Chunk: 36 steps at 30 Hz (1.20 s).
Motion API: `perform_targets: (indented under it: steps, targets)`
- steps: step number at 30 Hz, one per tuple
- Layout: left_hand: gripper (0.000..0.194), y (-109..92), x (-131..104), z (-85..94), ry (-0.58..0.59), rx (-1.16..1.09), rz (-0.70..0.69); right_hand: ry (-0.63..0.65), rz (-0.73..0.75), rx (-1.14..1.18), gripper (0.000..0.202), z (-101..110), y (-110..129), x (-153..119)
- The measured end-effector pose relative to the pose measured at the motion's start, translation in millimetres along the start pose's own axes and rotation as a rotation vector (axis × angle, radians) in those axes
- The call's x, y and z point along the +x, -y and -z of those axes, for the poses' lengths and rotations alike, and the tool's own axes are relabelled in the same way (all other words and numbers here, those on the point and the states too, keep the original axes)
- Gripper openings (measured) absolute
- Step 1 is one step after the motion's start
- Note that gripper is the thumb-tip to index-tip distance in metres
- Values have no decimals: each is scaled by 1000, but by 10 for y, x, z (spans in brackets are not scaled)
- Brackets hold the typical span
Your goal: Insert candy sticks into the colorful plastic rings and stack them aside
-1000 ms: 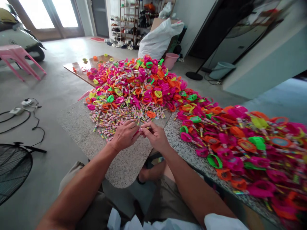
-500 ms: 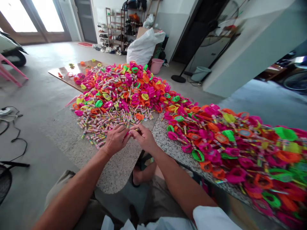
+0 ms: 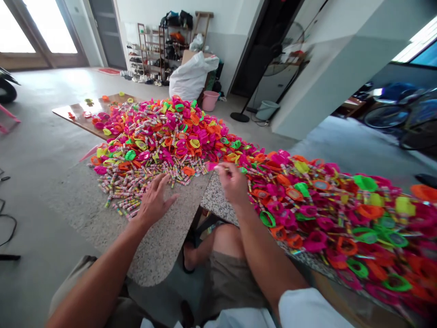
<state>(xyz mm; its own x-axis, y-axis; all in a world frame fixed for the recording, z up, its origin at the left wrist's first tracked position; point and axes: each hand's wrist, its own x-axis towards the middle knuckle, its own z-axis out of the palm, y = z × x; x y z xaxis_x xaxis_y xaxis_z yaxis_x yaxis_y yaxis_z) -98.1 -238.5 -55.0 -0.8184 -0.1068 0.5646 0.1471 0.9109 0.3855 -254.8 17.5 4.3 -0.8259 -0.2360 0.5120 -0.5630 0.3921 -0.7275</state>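
Note:
My left hand [image 3: 155, 200] is over the speckled stone table [image 3: 160, 246], its fingers apart and holding nothing, beside a pile of small patterned candy-like tubes [image 3: 128, 193]. My right hand [image 3: 234, 182] is closed on a pink plastic piece [image 3: 212, 166] that sticks out to the left of its fingertips. Behind both hands rises a large heap of pink, orange, yellow and green plastic watch-like toys [image 3: 177, 132]. More such toys [image 3: 307, 209] cover the long stone surface on the right.
A brown board [image 3: 82, 119] lies at the far left of the heap. Beyond stand a white sack [image 3: 191, 75], a pink bucket [image 3: 210, 101], a grey bucket [image 3: 267, 110], a shoe rack [image 3: 150, 54] and a fan base [image 3: 239, 117]. A pillar [image 3: 327, 77] rises at the right.
My hands, together before, have parted. The left has opened and moved slightly left; the right has moved right with the pink piece. The view has turned to the right.

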Motion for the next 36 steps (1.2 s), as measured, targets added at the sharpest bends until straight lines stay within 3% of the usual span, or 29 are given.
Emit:
perform_targets:
  steps: [2,5,9,12,14,16,20,23,25,29,34,36]
  targets:
    - [60,81,-17,-3,16,13,35,-261,35,-309,34,376,-305,272]
    - [48,161,-54,1,40,25,54,-360,-52,-713,43,922,-687,620]
    - [42,181,-89,6,72,44,55,-203,-361,-1076,43,1366,-902,844]
    - [41,181,-92,4,87,58,55,-68,-461,-1118,39,1384,-879,887]
    - [39,188,-88,-4,92,53,46,-29,-419,-1101,38,1210,-809,879]
    - [35,199,-80,-17,98,44,31,83,-299,-1009,37,871,-722,838]
    - [29,213,-64,-31,125,38,-7,451,-102,-690,30,-144,-584,693]
    - [27,212,-55,-18,138,24,-16,537,-52,-560,30,-851,-530,593]
    - [27,210,-53,-2,137,16,-16,546,-43,-497,29,-1161,-502,539]
    - [27,208,-49,24,145,18,-27,520,-48,-412,22,-1398,-446,437]
    - [30,189,-47,23,165,-35,-12,555,7,-269,15,-1328,-299,263]
    - [38,170,-43,24,132,-77,25,580,21,-107,17,-1254,-193,159]
